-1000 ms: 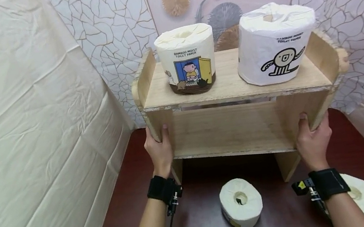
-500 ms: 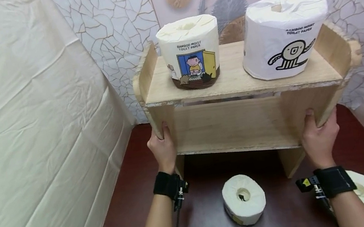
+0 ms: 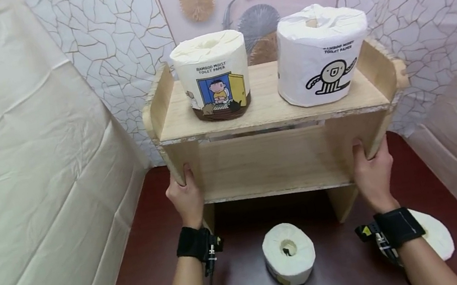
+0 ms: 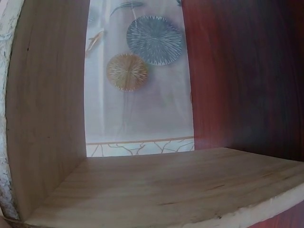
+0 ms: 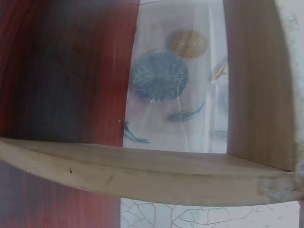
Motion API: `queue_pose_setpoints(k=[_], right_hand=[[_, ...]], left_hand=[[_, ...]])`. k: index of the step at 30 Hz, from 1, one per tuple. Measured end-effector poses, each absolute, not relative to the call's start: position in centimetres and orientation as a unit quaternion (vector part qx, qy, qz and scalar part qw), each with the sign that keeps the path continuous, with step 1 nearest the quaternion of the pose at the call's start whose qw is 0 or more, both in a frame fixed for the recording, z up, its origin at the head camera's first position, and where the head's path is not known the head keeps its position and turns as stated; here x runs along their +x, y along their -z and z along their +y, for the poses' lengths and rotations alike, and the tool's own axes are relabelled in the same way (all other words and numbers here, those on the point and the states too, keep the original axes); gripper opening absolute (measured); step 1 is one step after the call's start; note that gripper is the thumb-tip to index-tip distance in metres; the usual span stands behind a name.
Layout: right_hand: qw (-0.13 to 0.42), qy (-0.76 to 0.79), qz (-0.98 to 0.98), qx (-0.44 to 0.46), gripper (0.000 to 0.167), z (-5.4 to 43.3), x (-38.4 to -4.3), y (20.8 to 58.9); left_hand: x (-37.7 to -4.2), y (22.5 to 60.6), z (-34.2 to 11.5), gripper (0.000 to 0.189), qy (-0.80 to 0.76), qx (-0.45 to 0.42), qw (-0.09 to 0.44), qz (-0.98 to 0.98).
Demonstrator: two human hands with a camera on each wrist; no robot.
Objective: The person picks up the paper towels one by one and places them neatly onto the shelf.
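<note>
A two-tier wooden shelf (image 3: 268, 161) stands against the back of the table. My left hand (image 3: 185, 200) grips the front edge of its left side panel, thumb on the inner face. On the right side panel my right hand (image 3: 373, 179) holds the matching edge, fingers behind it. The top board carries two wrapped toilet rolls: a cream one (image 3: 217, 76) with a cartoon door scene at left, a larger white one (image 3: 320, 56) at right. Both wrist views look inside the shelf, at its boards (image 4: 156, 190) and side panel (image 5: 142, 171); the hands are nearly all out of those views.
On the dark red table (image 3: 137, 274), a cream toilet roll (image 3: 291, 263) stands upright before the shelf. Another roll (image 3: 436, 233) is partly behind the right wrist. Cream fabric walls (image 3: 29, 196) flank both sides; a patterned wall (image 3: 95, 49) closes the back.
The view has swung slightly right, then back left. The shelf's right end has shifted a little backward, so its front edge now looks nearly level. Both hands have kept their hold.
</note>
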State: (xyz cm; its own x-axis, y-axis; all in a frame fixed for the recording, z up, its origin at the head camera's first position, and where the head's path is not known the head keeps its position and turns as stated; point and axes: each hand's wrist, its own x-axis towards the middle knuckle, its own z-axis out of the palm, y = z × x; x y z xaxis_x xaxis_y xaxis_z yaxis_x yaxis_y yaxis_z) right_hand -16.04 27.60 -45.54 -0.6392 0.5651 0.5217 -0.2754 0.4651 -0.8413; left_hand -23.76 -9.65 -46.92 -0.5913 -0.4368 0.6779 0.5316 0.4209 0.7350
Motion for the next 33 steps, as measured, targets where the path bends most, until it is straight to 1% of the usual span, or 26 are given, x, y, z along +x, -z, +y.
queue_pose_setpoints(k=[3,7,12,17,23,29,33], right_hand=[[0.39,-0.511,-0.76,-0.094,0.052,27.2,-15.7,45.4],[0.359,-0.501,-0.782,-0.092,0.05,27.5,-14.8,45.0],[0.312,-0.471,-0.82,-0.093,0.051,28.3,-13.2,44.7],[0.261,-0.433,-0.86,-0.064,0.059,28.8,-11.9,44.1],[0.212,-0.368,-0.905,-0.022,0.066,29.6,-11.0,43.5],[0.19,-0.301,-0.935,-0.014,0.068,30.6,-9.4,43.1],[0.185,-0.263,-0.947,0.009,0.064,31.3,-7.6,43.3]], left_hand=[[-22.9,46.1,-9.8,0.02,0.537,-0.039,0.454,-0.71],[-21.8,45.0,-9.6,0.022,0.54,-0.042,0.449,-0.711],[-21.6,45.1,-9.1,0.024,0.549,-0.035,0.442,-0.708],[-22.4,46.1,-9.1,0.027,0.554,-0.033,0.436,-0.709],[-23.7,48.0,-9.8,0.031,0.557,-0.034,0.435,-0.707],[-24.0,47.9,-10.1,0.032,0.56,-0.051,0.438,-0.702],[-24.2,47.7,-10.3,0.031,0.557,-0.06,0.442,-0.701]])
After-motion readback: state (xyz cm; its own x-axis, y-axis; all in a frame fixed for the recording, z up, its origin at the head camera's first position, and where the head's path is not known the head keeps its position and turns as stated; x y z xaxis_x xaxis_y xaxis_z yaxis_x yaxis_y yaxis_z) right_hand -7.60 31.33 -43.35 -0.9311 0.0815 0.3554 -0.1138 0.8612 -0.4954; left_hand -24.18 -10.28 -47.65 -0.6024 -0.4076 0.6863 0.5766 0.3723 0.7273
